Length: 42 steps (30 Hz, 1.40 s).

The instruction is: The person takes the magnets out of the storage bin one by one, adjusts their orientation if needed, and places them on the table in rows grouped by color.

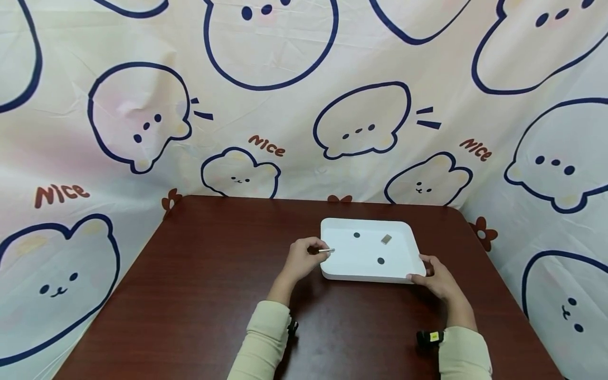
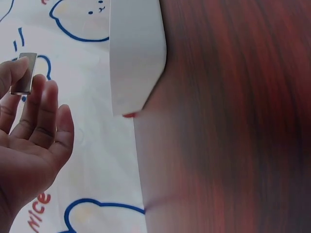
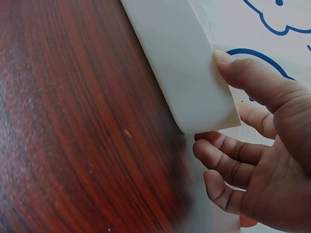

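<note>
My left hand [image 1: 304, 258] pinches a small flat rectangular metal piece [image 2: 30, 73] between thumb and fingers, with the piece just over the left rim of a white tray [image 1: 366, 277]. In the left wrist view its other fingers are spread loosely. My right hand [image 1: 439, 278] grips the tray's front right corner, thumb on the rim and fingers round the side. Inside the tray lie two dark round discs, one disc [image 1: 357, 235] towards the back and another disc [image 1: 381, 260] nearer the front. A small grey-brown rectangular piece [image 1: 386, 239] lies at the back right.
The tray stands on a dark reddish-brown wooden table [image 1: 214, 279], towards its far right part. A pale cloth [image 1: 294, 121] with cartoon drawings hangs behind the table and along both sides. Each wrist wears a small dark device [image 1: 429, 339].
</note>
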Each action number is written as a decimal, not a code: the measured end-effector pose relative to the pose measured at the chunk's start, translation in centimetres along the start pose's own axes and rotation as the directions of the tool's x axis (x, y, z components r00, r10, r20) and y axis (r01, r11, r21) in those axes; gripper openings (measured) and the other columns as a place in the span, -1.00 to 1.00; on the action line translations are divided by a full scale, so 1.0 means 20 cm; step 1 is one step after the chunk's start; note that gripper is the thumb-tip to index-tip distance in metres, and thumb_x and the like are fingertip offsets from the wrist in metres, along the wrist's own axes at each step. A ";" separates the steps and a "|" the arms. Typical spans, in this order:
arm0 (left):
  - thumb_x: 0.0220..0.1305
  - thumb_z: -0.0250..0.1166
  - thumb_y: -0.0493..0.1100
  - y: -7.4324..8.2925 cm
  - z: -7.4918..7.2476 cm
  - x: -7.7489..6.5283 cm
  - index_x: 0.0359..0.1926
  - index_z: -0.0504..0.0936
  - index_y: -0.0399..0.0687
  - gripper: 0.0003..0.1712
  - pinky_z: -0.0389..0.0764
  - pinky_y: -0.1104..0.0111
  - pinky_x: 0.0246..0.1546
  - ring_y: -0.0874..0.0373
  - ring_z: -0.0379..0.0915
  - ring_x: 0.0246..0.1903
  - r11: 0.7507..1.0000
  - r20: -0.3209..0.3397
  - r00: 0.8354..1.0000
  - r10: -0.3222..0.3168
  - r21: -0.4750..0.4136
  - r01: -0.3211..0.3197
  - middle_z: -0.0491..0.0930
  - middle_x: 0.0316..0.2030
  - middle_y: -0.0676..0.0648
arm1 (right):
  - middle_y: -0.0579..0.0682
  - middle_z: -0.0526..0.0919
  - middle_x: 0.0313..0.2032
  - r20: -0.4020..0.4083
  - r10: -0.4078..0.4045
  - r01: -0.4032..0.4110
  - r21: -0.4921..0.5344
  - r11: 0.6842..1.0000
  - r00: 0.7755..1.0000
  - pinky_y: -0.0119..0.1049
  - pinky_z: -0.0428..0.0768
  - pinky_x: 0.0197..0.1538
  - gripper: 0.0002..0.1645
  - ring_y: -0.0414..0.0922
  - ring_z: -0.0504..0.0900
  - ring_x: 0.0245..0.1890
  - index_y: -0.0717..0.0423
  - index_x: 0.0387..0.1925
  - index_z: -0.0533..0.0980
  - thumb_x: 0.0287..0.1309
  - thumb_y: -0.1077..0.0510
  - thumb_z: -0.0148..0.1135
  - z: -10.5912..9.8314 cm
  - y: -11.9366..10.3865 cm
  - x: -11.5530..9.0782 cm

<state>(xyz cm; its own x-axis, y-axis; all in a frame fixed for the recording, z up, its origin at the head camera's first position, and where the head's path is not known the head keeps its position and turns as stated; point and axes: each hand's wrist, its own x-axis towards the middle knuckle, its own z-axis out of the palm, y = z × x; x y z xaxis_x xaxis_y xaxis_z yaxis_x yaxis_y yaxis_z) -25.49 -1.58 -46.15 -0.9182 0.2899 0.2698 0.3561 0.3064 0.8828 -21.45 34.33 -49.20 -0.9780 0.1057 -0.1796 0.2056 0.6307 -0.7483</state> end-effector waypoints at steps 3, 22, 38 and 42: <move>0.08 0.36 -0.31 -0.02 -0.03 -0.01 -0.36 0.68 -0.08 -0.92 0.50 0.37 -0.47 0.12 0.47 -0.44 1.000 -0.014 1.000 -0.009 0.026 0.009 0.58 -0.41 0.06 | 0.23 0.47 -0.18 0.000 -0.005 0.005 -0.007 1.000 1.000 -0.14 0.41 -0.20 0.06 0.04 0.44 -0.25 0.35 0.30 0.10 -0.07 -0.06 0.44 0.00 0.00 0.00; 0.03 0.41 -0.28 -0.16 -0.16 -0.02 -0.41 0.69 -0.05 -0.93 0.45 0.32 -0.42 0.16 0.44 -0.46 0.992 -0.044 0.995 -0.090 0.087 0.094 0.58 -0.52 0.09 | 0.24 0.47 -0.17 0.006 -0.008 0.008 -0.022 1.000 1.000 -0.11 0.40 -0.20 0.07 0.05 0.43 -0.24 0.35 0.30 0.10 -0.07 -0.08 0.43 0.00 0.00 0.01; 0.01 0.41 -0.28 -0.33 -0.17 0.01 -0.42 0.71 -0.11 -0.95 0.44 0.31 -0.44 0.16 0.42 -0.46 0.966 -0.030 0.973 -0.227 0.120 0.229 0.58 -0.50 0.06 | 0.23 0.47 -0.18 -0.004 -0.012 0.012 -0.033 0.999 1.000 -0.11 0.41 -0.18 0.06 0.04 0.43 -0.24 0.35 0.29 0.12 -0.09 -0.06 0.44 -0.01 0.01 0.00; 0.02 0.42 -0.27 -0.35 -0.16 0.03 -0.44 0.71 -0.09 -0.96 0.44 0.32 -0.47 0.14 0.41 -0.44 0.954 -0.027 0.962 -0.271 0.126 0.273 0.58 -0.47 0.05 | 0.22 0.48 -0.18 -0.002 -0.025 0.025 -0.032 0.999 1.000 -0.12 0.41 -0.19 0.06 0.04 0.44 -0.24 0.36 0.29 0.11 -0.08 -0.07 0.44 -0.01 0.01 0.01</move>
<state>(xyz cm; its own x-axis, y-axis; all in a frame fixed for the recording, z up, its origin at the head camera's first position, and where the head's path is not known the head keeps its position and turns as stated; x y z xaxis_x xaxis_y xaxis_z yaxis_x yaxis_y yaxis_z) -29.05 -6.59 -51.01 -0.9847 0.1715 0.0303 0.1112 0.4854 0.8672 -21.55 34.57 -49.33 -0.9830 0.0917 -0.1592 0.1798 0.6577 -0.7315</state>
